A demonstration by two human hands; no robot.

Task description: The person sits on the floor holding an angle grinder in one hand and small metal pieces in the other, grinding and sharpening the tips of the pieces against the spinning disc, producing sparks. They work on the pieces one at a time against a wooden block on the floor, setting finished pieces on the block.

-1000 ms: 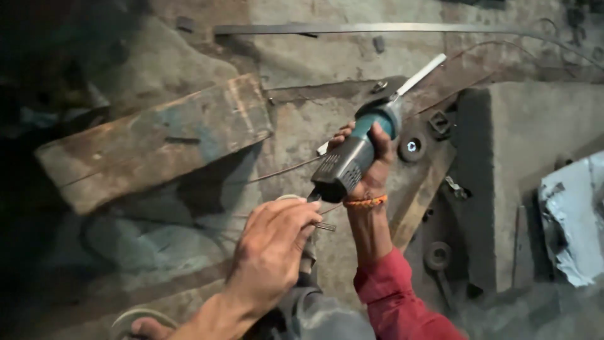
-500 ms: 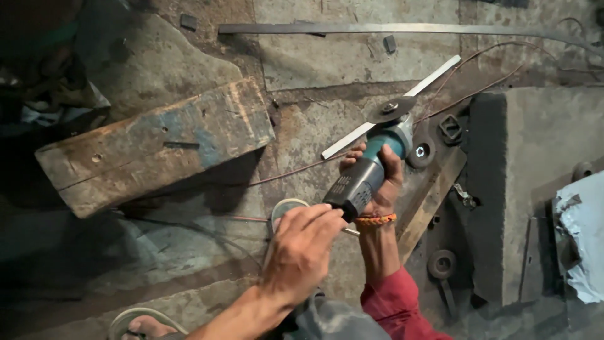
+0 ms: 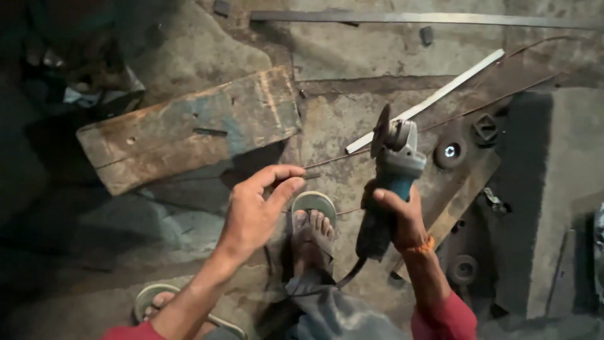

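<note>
Left hand (image 3: pixel 255 211) now off grinder (image 3: pixel 389 182)

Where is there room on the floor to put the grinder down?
Bare concrete floor lies between the wooden block and the long flat bar. Right of the grinder, it is crowded with metal plates and the white strip.
</note>
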